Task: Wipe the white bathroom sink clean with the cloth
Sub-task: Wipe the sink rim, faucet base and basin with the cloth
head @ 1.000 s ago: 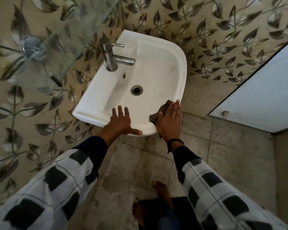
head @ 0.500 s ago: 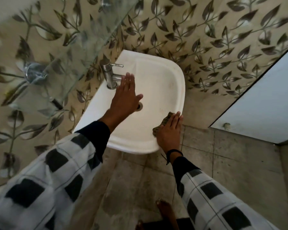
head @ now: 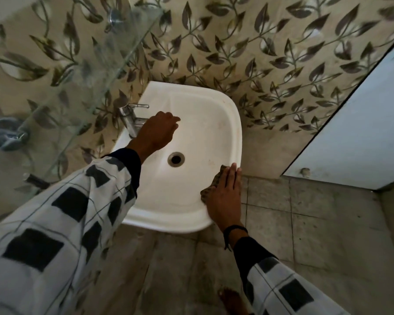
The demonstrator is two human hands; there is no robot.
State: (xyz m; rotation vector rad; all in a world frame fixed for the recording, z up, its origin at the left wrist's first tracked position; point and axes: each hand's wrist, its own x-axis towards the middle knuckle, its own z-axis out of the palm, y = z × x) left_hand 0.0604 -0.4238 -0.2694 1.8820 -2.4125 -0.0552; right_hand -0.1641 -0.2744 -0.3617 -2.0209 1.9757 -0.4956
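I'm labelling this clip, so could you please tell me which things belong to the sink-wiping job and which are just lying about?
Job: white sink, cloth, right hand pressing the cloth, left hand at the tap.
Lying about: glass shelf, white door, floor tiles.

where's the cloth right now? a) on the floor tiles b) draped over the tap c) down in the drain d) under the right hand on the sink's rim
D: the cloth lies under the flat right hand, which presses it against the right-hand rim of the sink; only its dark edge shows beside the fingers.
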